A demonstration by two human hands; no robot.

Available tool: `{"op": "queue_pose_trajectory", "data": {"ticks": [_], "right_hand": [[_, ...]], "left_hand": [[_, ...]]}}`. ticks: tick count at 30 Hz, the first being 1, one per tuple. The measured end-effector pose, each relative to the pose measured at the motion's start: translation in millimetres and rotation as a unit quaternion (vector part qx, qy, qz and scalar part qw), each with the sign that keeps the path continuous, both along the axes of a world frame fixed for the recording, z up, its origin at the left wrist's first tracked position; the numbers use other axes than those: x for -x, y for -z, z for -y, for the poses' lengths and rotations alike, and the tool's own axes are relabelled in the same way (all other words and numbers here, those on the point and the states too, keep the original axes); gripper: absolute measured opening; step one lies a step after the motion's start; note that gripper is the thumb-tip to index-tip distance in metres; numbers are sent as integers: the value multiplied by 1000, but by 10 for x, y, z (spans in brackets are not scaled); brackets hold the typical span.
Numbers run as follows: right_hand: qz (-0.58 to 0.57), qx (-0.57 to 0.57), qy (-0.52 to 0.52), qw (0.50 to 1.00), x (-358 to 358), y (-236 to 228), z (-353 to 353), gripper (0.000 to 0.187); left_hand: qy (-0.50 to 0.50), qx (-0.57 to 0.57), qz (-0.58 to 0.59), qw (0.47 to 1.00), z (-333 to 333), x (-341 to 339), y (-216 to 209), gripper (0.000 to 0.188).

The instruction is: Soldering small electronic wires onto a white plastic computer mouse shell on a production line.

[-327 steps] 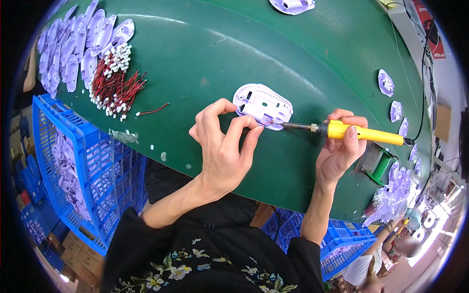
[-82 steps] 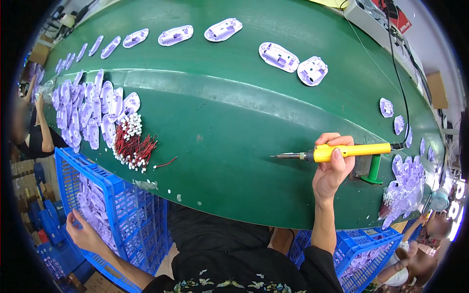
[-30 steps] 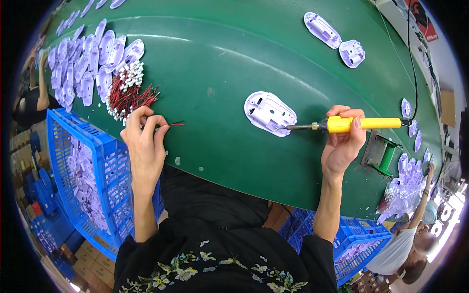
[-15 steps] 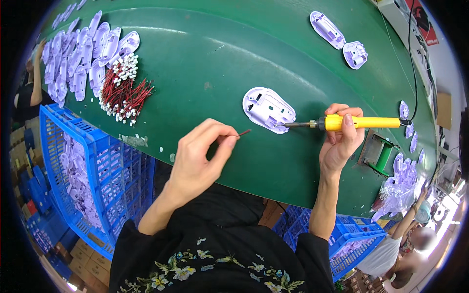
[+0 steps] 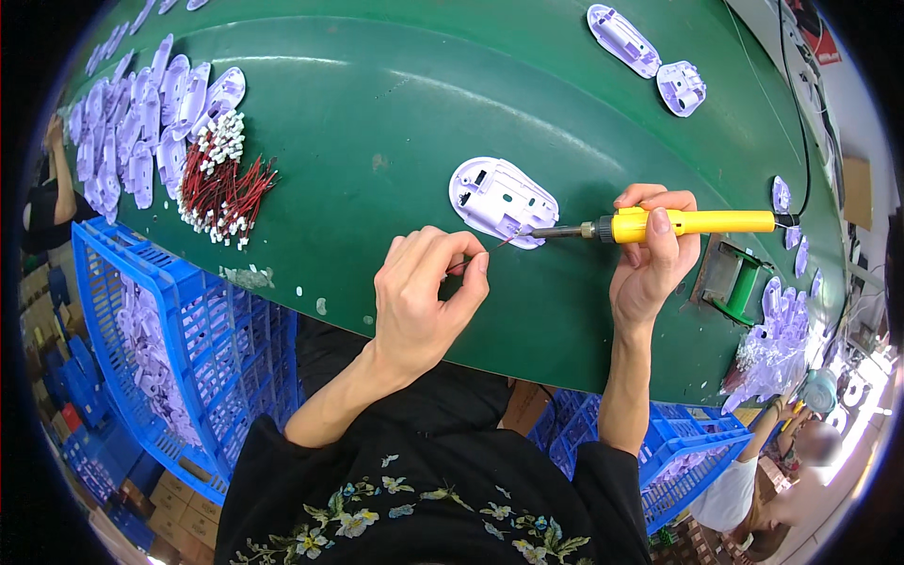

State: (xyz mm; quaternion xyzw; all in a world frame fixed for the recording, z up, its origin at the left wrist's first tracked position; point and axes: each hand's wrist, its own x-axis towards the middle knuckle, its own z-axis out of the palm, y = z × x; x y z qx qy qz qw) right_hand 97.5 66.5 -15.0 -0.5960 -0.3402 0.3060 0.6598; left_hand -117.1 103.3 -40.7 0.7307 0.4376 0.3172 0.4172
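At the far left, a heap of lilac plastic shells (image 5: 127,127) is spread on the green table (image 5: 367,113), its outer edge blurred toward the dark rim. Nearer, a blue crate (image 5: 174,320) is filled with lilac pieces, half hidden behind its slatted walls. Right of the heap, red wires with white connectors (image 5: 226,184) are piled, too tangled for single leads to be made out. By the left hand (image 5: 419,297), nearly closed, a thin wire (image 5: 507,242) is pinched between thumb and fingertips; its other end is hidden in the grip. Just beyond, a single lilac shell (image 5: 504,200) is laid, hollow side up, at mid-table. Over its near right end the tip of a yellow soldering iron (image 5: 697,222) is held; whether wire and tip touch cannot be told. The handle is gripped by the closed right hand (image 5: 650,259), its palm partly seen. Farther right, a green reel (image 5: 744,287) is stood, and more shells are partly veiled by clear plastic (image 5: 777,348) with glare.
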Motion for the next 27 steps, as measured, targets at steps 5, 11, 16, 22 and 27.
{"op": "queue_pose_trajectory", "data": {"ticks": [5, 11, 16, 22, 27], "right_hand": [[1, -3, -4, 1000, -1, -2, 11, 20], [-7, -8, 2, 1000, -11, -4, 17, 22], [-6, -6, -1, 1000, -19, 5, 18, 22], [-9, -3, 1, 1000, -19, -1, 11, 22], [-21, -19, 6, 1000, -34, -3, 19, 22]], "left_hand": [[-14, -78, -14, 997, 2, -81, 55, 14], [-37, -53, 10, 998, 63, -66, 100, 16], [-64, -60, 24, 996, 28, -75, 76, 21], [-59, -66, 20, 996, 15, -76, 91, 22], [-70, -66, 24, 995, 9, -111, 69, 22]]}}
